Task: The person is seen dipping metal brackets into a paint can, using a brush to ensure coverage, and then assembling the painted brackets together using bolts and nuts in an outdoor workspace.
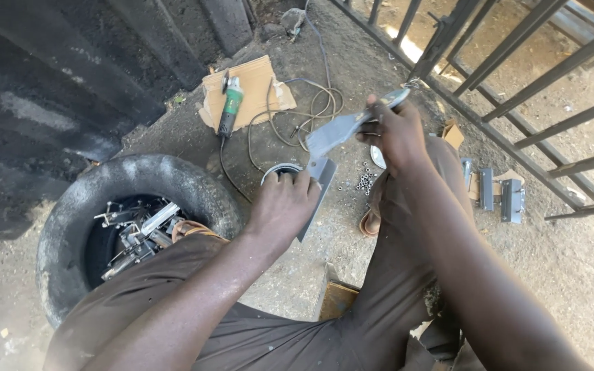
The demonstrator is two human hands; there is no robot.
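Observation:
My left hand [282, 205] grips the lower end of a flat grey metal bracket [330, 141], which is bent and angled up to the right. My right hand [394, 134] is closed around a metal tool [388, 101] pressed on the bracket's upper end; what kind of tool it is I cannot tell. Both hands hold the piece above the concrete ground, over my knees. A small round metal tin [280, 169] sits just beyond my left hand. Loose nuts [364, 183] lie scattered on the ground under the bracket.
A green angle grinder [229, 104] rests on cardboard [254, 81] with its cable [311, 110] coiled nearby. An old tyre [91, 199] at left holds several metal parts [135, 237]. Grey metal brackets [502, 196] lie at right beside a barred metal gate [517, 89].

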